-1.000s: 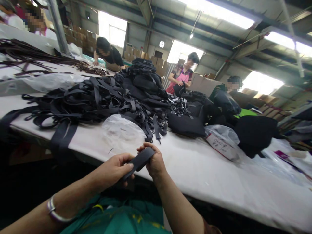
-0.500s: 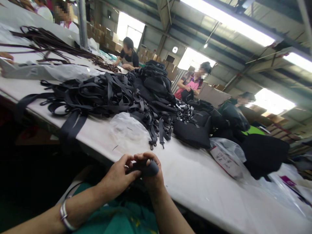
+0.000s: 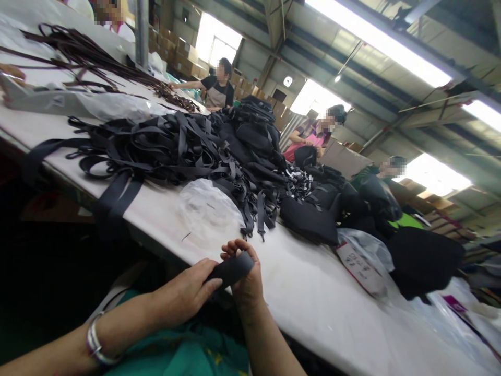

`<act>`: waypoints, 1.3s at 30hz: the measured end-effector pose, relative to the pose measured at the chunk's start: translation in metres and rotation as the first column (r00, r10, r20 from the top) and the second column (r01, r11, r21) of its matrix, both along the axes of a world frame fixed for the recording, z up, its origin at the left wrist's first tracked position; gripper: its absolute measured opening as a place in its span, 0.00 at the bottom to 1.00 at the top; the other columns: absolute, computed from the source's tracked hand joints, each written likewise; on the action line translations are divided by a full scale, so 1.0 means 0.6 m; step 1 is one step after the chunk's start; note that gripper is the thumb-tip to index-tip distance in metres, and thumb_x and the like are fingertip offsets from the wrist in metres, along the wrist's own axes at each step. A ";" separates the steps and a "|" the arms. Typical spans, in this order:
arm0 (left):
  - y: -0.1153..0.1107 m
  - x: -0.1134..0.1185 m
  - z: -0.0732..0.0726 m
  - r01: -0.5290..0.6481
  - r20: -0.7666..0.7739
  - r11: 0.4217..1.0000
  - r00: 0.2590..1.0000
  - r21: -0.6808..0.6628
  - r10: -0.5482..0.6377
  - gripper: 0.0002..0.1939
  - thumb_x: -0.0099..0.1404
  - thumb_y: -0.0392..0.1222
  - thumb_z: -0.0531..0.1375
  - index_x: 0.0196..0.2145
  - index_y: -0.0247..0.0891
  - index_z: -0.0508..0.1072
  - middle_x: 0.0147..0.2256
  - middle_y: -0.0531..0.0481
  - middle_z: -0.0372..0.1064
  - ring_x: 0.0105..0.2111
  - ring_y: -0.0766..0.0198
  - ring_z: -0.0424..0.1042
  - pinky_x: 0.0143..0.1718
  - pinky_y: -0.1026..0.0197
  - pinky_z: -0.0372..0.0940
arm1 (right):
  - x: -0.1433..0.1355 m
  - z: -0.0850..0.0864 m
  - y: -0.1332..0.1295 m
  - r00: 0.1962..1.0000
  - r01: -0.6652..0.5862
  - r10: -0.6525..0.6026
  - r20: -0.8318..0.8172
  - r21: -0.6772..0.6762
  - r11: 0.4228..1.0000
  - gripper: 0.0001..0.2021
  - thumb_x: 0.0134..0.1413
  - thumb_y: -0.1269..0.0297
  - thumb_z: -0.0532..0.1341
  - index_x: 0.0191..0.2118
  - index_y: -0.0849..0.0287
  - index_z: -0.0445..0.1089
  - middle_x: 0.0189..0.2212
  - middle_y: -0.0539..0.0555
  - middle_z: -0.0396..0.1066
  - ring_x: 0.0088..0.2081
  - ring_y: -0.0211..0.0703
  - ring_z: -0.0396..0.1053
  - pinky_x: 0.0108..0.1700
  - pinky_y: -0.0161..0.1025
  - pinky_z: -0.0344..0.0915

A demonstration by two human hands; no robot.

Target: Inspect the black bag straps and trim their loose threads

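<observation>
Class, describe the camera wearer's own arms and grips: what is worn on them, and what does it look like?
The left grip and right grip wear no gloves. A shiny, silver-coloured bangle circles the left forearm near the wrist. The right forearm shows no bangle, and neither shows a sleeve.

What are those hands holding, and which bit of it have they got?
A dark strap: the left hand grips its lower end, and the right hand holds the looped upper end.
</observation>
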State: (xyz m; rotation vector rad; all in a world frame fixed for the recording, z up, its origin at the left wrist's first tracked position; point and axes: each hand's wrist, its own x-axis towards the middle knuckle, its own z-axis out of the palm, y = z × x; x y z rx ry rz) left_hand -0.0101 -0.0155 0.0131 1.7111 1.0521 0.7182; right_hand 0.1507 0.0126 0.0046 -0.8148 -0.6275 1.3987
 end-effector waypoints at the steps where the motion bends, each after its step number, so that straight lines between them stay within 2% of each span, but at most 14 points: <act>1: 0.002 -0.002 -0.001 0.006 -0.016 1.000 1.000 0.008 -0.006 0.17 0.70 0.52 0.52 0.44 0.38 0.72 0.41 0.41 0.72 0.42 0.49 0.71 0.47 0.52 0.63 | 0.000 -0.006 0.003 0.999 0.021 -0.020 0.027 -0.029 0.999 0.17 0.37 0.61 0.76 0.36 0.57 0.77 0.33 0.54 0.80 0.36 0.47 0.78 0.39 0.42 0.73; 5: 0.007 -0.008 -0.006 0.008 -0.120 0.999 0.993 0.036 -0.004 0.18 0.71 0.52 0.49 0.37 0.37 0.72 0.37 0.41 0.72 0.38 0.50 0.70 0.44 0.52 0.62 | 0.001 -0.031 0.011 0.989 0.022 -0.009 0.150 -0.085 0.996 0.14 0.41 0.62 0.73 0.36 0.59 0.76 0.31 0.54 0.79 0.34 0.46 0.77 0.35 0.39 0.72; 8: 0.009 -0.013 -0.013 0.070 -0.068 0.990 0.995 -0.122 -0.078 0.21 0.70 0.55 0.49 0.32 0.37 0.70 0.30 0.46 0.70 0.29 0.55 0.70 0.32 0.57 0.63 | 0.012 -0.041 0.012 0.971 -0.052 0.069 0.229 -0.077 0.996 0.13 0.43 0.65 0.71 0.38 0.60 0.75 0.33 0.55 0.79 0.34 0.46 0.77 0.35 0.39 0.71; 11: 0.009 -0.021 -0.020 0.146 0.114 0.912 0.987 -0.383 -0.110 0.25 0.69 0.61 0.50 0.38 0.35 0.70 0.24 0.52 0.66 0.19 0.64 0.63 0.20 0.64 0.55 | 0.034 -0.035 0.003 0.948 -0.276 0.276 0.156 -0.025 0.961 0.25 0.40 0.66 0.71 0.49 0.60 0.73 0.40 0.58 0.79 0.40 0.50 0.78 0.43 0.44 0.71; 14: 0.009 -0.024 -0.027 0.117 0.213 0.863 0.977 -0.492 -0.011 0.29 0.65 0.67 0.53 0.41 0.34 0.69 0.20 0.55 0.62 0.17 0.68 0.57 0.17 0.68 0.50 | 0.045 -0.026 -0.017 0.897 -0.441 0.441 0.018 -0.008 0.897 0.41 0.39 0.62 0.72 0.63 0.55 0.61 0.46 0.58 0.77 0.47 0.54 0.76 0.50 0.49 0.70; 16: 0.008 -0.019 -0.032 0.110 0.251 0.852 0.968 -0.512 0.026 0.31 0.62 0.68 0.55 0.41 0.34 0.69 0.20 0.55 0.62 0.17 0.69 0.56 0.17 0.68 0.51 | 0.035 -0.025 -0.030 0.910 -0.416 0.415 -0.014 -0.036 0.909 0.45 0.41 0.60 0.73 0.65 0.53 0.55 0.46 0.58 0.77 0.47 0.54 0.76 0.49 0.50 0.71; 18: 0.006 -0.008 -0.038 0.122 0.254 0.838 0.967 -0.532 0.020 0.32 0.60 0.71 0.56 0.39 0.35 0.69 0.20 0.54 0.63 0.16 0.69 0.56 0.17 0.68 0.51 | 0.014 -0.027 -0.037 0.952 -0.305 0.306 0.004 -0.069 0.950 0.44 0.41 0.61 0.74 0.64 0.55 0.56 0.43 0.57 0.77 0.43 0.52 0.77 0.45 0.47 0.72; 20: 0.001 0.004 -0.045 0.103 0.236 0.816 0.971 -0.569 0.041 0.33 0.58 0.73 0.56 0.37 0.35 0.69 0.20 0.54 0.63 0.16 0.69 0.56 0.16 0.67 0.51 | -0.008 -0.029 -0.035 0.985 -0.162 0.168 0.044 -0.114 0.980 0.37 0.43 0.64 0.73 0.59 0.58 0.59 0.34 0.53 0.77 0.36 0.48 0.77 0.40 0.43 0.72; 23: -0.006 0.016 -0.049 0.068 0.239 0.813 0.967 -0.578 0.089 0.35 0.58 0.75 0.53 0.36 0.36 0.68 0.22 0.54 0.62 0.18 0.68 0.57 0.16 0.67 0.52 | -0.027 -0.026 -0.026 0.998 -0.027 0.036 0.053 -0.157 0.987 0.26 0.47 0.67 0.68 0.53 0.58 0.63 0.21 0.45 0.70 0.25 0.41 0.71 0.33 0.38 0.70; 26: -0.007 0.013 -0.047 0.171 0.289 0.852 0.957 -0.494 -0.024 0.35 0.60 0.74 0.54 0.41 0.35 0.69 0.22 0.56 0.61 0.17 0.70 0.55 0.17 0.67 0.52 | -0.030 -0.020 -0.022 0.999 -0.007 0.002 -0.041 -0.112 0.994 0.23 0.45 0.69 0.63 0.50 0.56 0.64 0.19 0.41 0.64 0.20 0.36 0.63 0.29 0.37 0.67; 29: 0.000 0.003 -0.043 0.236 0.276 0.869 0.954 -0.436 -0.120 0.30 0.61 0.64 0.61 0.50 0.37 0.66 0.24 0.57 0.64 0.17 0.70 0.59 0.18 0.68 0.57 | -0.030 -0.017 -0.024 0.990 -0.025 0.016 -0.141 -0.064 0.998 0.24 0.43 0.71 0.62 0.51 0.56 0.65 0.21 0.41 0.63 0.20 0.34 0.59 0.29 0.36 0.66; 33: 0.010 -0.012 -0.035 0.268 0.283 0.822 0.949 -0.503 -0.136 0.24 0.62 0.55 0.63 0.49 0.37 0.68 0.31 0.49 0.74 0.20 0.67 0.66 0.19 0.68 0.63 | -0.035 -0.023 -0.026 0.972 -0.066 0.060 -0.227 -0.018 0.998 0.21 0.50 0.66 0.62 0.52 0.55 0.66 0.22 0.42 0.62 0.21 0.34 0.59 0.32 0.37 0.66; 36: 0.013 -0.018 -0.032 0.317 0.355 0.766 0.927 -0.559 -0.125 0.22 0.61 0.58 0.64 0.41 0.36 0.69 0.22 0.53 0.69 0.15 0.72 0.57 0.15 0.71 0.53 | -0.038 -0.025 -0.023 0.972 -0.079 0.079 -0.220 0.009 0.997 0.20 0.52 0.64 0.62 0.52 0.55 0.66 0.23 0.42 0.60 0.22 0.34 0.58 0.32 0.38 0.66; 39: 0.009 -0.015 -0.035 0.317 0.416 0.734 0.908 -0.601 -0.051 0.28 0.58 0.68 0.62 0.35 0.37 0.68 0.17 0.58 0.60 0.13 0.73 0.50 0.13 0.70 0.45 | -0.039 -0.021 -0.017 0.974 -0.086 0.089 -0.208 0.022 0.996 0.20 0.52 0.63 0.62 0.52 0.54 0.67 0.22 0.42 0.59 0.21 0.33 0.57 0.31 0.37 0.65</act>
